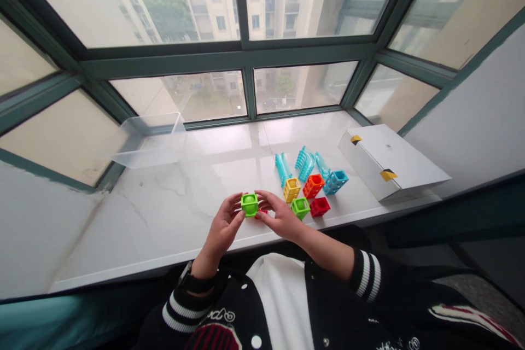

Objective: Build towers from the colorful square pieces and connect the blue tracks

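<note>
My left hand (223,224) and my right hand (281,216) hold a lime-green plastic lattice cube (249,204) between their fingertips, one on each side. A small red piece (260,214) lies partly hidden under the cube and my right fingers. Just beyond my right hand stand a green cube (300,208), a red cube (319,206), a yellow cube (292,190), an orange cube (313,186) and a blue cube (335,181). Behind them lie translucent teal curved track pieces (305,163).
The pieces rest on a white marble windowsill (164,213). A clear plastic storage bin (150,142) sits at its far left, and a white cardboard box (389,161) with yellow-and-black tape sits at the right. Window frames and glass run along the far side.
</note>
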A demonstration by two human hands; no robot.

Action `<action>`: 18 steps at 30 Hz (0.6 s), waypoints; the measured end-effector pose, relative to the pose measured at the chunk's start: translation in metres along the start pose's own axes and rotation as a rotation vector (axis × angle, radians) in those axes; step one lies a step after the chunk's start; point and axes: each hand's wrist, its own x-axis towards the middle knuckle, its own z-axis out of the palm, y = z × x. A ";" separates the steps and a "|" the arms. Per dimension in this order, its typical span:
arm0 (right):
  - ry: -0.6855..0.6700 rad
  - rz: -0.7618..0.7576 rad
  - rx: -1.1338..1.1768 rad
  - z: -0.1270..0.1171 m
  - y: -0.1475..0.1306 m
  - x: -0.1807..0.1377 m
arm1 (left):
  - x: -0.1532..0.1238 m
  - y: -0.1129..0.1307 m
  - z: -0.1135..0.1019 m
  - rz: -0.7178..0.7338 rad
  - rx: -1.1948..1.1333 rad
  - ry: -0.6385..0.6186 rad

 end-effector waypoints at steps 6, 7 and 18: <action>0.073 -0.067 -0.073 -0.009 -0.011 0.000 | 0.006 0.000 0.007 -0.019 0.016 -0.019; 0.080 -0.069 -0.071 -0.010 -0.012 0.000 | 0.007 0.000 0.008 -0.014 0.008 -0.030; 0.052 -0.145 -0.120 -0.051 -0.032 -0.006 | 0.019 0.019 0.029 0.152 0.070 -0.125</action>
